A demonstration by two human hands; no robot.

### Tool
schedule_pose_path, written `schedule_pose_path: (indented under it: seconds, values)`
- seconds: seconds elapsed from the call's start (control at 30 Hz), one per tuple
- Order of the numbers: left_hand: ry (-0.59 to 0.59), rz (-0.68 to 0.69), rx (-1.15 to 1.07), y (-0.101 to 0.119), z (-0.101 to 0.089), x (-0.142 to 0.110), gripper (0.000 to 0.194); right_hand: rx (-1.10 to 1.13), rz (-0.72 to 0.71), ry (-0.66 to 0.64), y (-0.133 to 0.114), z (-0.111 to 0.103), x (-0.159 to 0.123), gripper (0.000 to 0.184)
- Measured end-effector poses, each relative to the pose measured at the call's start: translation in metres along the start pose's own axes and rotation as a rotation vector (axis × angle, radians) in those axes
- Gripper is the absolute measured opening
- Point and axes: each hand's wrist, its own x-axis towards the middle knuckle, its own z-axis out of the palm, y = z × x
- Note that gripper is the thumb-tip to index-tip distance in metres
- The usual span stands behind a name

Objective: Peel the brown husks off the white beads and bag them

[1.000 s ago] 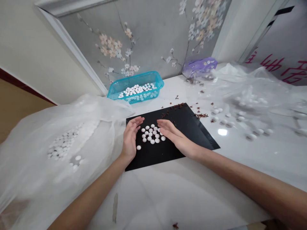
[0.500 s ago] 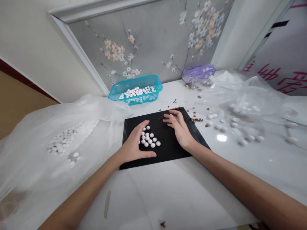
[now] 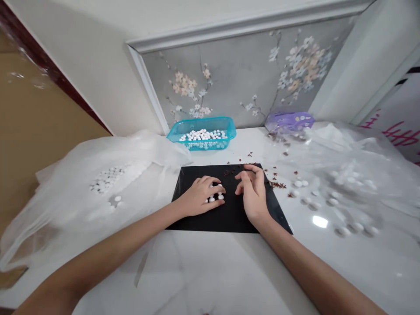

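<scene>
My left hand (image 3: 201, 195) is cupped over a cluster of small white balls (image 3: 220, 197) on a black mat (image 3: 229, 221). Its spread fingers and thumb curl round the cluster, and part of it is hidden beneath the palm. To the right, my right hand (image 3: 253, 194) hovers at the mat's right side, fingers loosely bent and apart, with nothing visible in them. Near its fingertips, small reddish-brown star-shaped pieces (image 3: 227, 173) lie along the mat's far edge.
A blue basket (image 3: 210, 145) of white balls stands against the wall. Clear plastic sheets with white balls, one at left (image 3: 138, 192) and one at right (image 3: 387, 175), flank the mat. More reddish-brown pieces (image 3: 277, 185) and a purple packet (image 3: 292, 120) lie to the right.
My left hand has moved over the white balls and its fingers have curled round them. My right hand's fingers have bent more. The camera view has shifted.
</scene>
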Motion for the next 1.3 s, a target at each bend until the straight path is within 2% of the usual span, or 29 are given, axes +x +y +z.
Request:
schedule_pose_path:
  seconds: [0.13, 0.37, 0.67, 0.87, 1.1, 1.2, 1.3]
  values:
    - [0.029, -0.003, 0.066, -0.003, 0.000, 0.003, 0.027, 0.035, 0.037, 0.018, 0.002, 0.000, 0.000, 0.025]
    - [0.072, -0.066, 0.112, -0.017, 0.000, 0.014, 0.025, 0.146, 0.194, 0.157, 0.011, -0.004, 0.010, 0.025]
    - [0.106, -0.065, 0.110, -0.019, 0.001, 0.017, 0.015, 0.103, 0.195, 0.123, 0.007, 0.002, 0.007, 0.031]
    - [0.237, -0.112, 0.024, -0.021, -0.004, 0.017, 0.015, 0.114, 0.184, 0.099, 0.010, 0.003, 0.006, 0.032]
    - [0.455, -0.200, -0.164, -0.034, -0.029, 0.033, 0.012, 0.087, 0.191, 0.096, 0.010, 0.003, 0.007, 0.031]
    - [0.609, -0.277, -0.204, -0.052, -0.051, 0.053, 0.018, 0.101, 0.231, 0.108, 0.009, 0.003, 0.007, 0.030]
    - [0.721, -0.362, -0.198, -0.075, -0.081, 0.086, 0.020, 0.126, 0.263, 0.119, 0.009, 0.004, 0.008, 0.031]
